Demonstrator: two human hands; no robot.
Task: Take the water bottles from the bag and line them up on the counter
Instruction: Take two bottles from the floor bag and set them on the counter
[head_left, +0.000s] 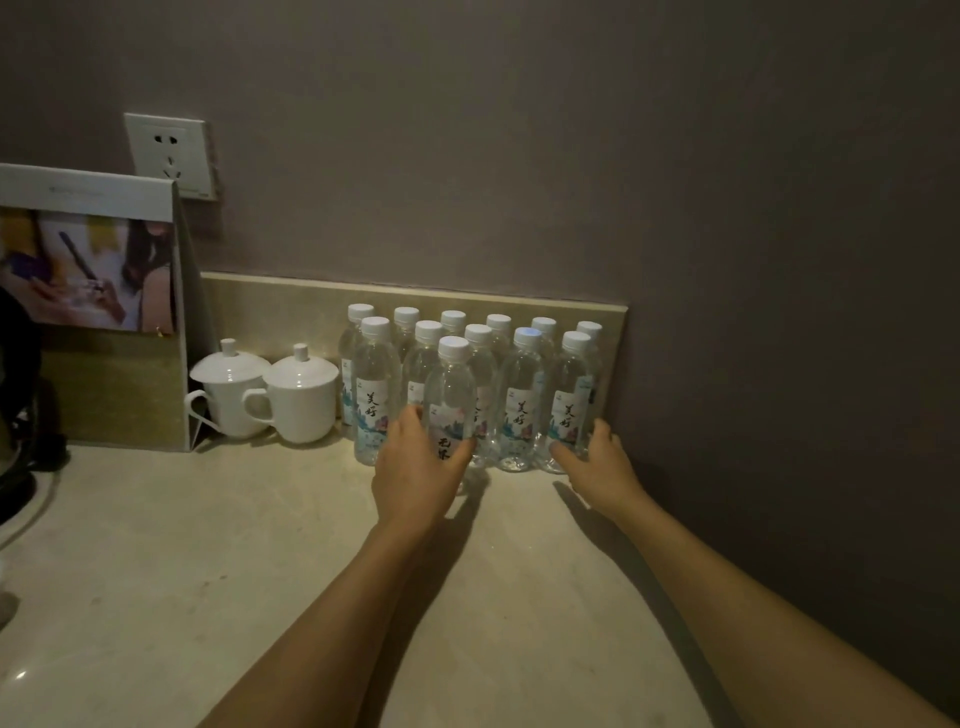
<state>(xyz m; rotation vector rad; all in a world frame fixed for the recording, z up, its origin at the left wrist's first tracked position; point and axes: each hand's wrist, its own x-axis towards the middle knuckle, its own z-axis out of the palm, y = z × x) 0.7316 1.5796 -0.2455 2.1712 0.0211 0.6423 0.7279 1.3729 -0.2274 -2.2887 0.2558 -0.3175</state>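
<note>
Several clear water bottles with white caps stand in two rows against the beige backsplash (291, 306) on the pale counter (208, 545). One more bottle (453, 395) stands in front of the rows, and my left hand (415, 467) is wrapped around its lower half. My right hand (597, 460) rests against the base of the rightmost front-row bottle (571, 395), fingers curled around it. No bag is in view.
Two white lidded cups (296, 395) stand left of the bottles. A standing card display (93, 312) and a dark kettle (15, 405) are at far left. A wall socket (169, 153) is above. The wall closes the right side.
</note>
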